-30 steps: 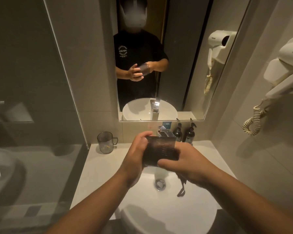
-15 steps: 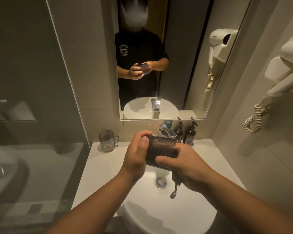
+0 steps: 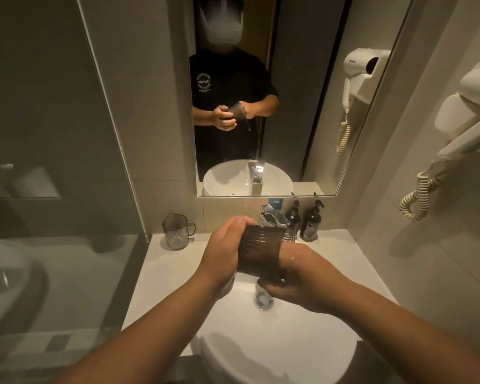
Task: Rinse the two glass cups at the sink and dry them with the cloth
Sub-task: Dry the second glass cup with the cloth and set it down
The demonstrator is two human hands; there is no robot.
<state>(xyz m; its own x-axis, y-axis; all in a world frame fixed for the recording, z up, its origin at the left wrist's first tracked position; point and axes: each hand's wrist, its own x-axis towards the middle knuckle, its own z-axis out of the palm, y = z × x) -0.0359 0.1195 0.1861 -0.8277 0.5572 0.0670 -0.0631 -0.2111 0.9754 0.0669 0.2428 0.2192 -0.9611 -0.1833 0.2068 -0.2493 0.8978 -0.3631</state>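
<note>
Both hands clamp dark ribbed cup [image 3: 261, 254] over basin [image 3: 275, 356]: left hand [image 3: 224, 252], right hand [image 3: 302, 281] | risk: wet glass slips, chips on ceramic | clear cup [image 3: 176, 231] far left, untouched

Two dark pump bottles [image 3: 305, 220] stand below the mirror [image 3: 261, 92]; a hair dryer [image 3: 466, 120] hangs at right.

- Your left hand [image 3: 224, 252] curls against one side, thumb uppermost.
- Your right hand [image 3: 302, 275] grips from below, fingers wrapped under.
- Both forearms reach forward, converging.
</note>
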